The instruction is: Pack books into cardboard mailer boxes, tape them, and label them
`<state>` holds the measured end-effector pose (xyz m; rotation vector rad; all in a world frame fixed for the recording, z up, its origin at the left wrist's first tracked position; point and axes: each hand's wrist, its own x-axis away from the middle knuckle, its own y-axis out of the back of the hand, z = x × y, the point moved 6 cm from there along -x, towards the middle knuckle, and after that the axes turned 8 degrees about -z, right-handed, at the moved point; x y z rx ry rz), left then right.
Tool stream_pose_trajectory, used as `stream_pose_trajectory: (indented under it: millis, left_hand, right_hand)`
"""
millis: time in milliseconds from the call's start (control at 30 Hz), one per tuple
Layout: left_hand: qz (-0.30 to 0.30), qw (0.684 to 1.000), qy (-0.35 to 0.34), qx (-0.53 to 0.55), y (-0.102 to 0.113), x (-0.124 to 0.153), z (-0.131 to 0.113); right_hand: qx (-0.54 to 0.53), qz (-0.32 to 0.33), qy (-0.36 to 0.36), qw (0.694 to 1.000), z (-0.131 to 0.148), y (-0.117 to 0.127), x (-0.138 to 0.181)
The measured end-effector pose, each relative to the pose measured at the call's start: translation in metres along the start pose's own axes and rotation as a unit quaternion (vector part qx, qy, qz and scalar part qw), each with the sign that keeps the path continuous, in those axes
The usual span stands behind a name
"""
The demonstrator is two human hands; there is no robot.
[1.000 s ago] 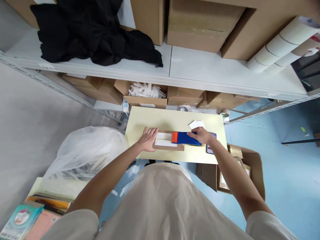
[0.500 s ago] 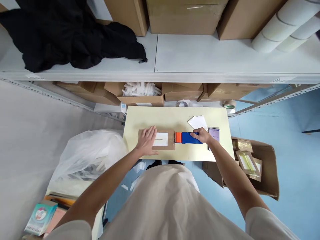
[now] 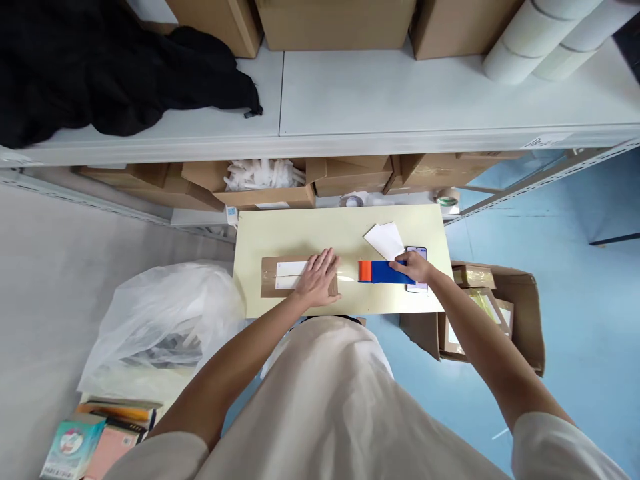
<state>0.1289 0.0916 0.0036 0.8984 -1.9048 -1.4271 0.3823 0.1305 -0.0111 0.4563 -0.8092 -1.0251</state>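
Note:
A flat brown cardboard parcel [image 3: 273,277] with a white label lies on the pale yellow table [image 3: 300,233]. My left hand [image 3: 319,280] presses flat on the parcel's right end, fingers spread. My right hand [image 3: 415,268] grips a blue and orange tape dispenser [image 3: 377,271] just right of the parcel. A strip of clear tape [image 3: 347,276] runs from the dispenser to the parcel. A phone [image 3: 417,255] lies under my right hand, and white paper sheets [image 3: 384,239] lie beside it.
An open cardboard box [image 3: 500,320] with small packets stands on the blue floor at the right. A large clear plastic bag [image 3: 160,320] sits at the left. Shelves behind hold cardboard boxes [image 3: 330,20], white rolls [image 3: 530,47] and black cloth [image 3: 100,73].
My right hand has drawn the dispenser to the right, off the parcel, pulling tape out. My left hand has slid from the parcel's left end to its right end.

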Motion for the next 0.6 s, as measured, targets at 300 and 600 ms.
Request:
stream_pose_trajectory:
  millis: [300,600]
  left_hand:
    - [0.006,0.999,0.018,-0.036,0.000,-0.010,-0.013]
    - [-0.034,0.999,0.035,-0.006,0.002,-0.008,-0.017]
  right_hand:
    - [0.288,-0.034,-0.055,0.955,0.104,-0.033,-0.018]
    - [0.241,-0.188,-0.140,0.942,0.079,-0.032,0.040]
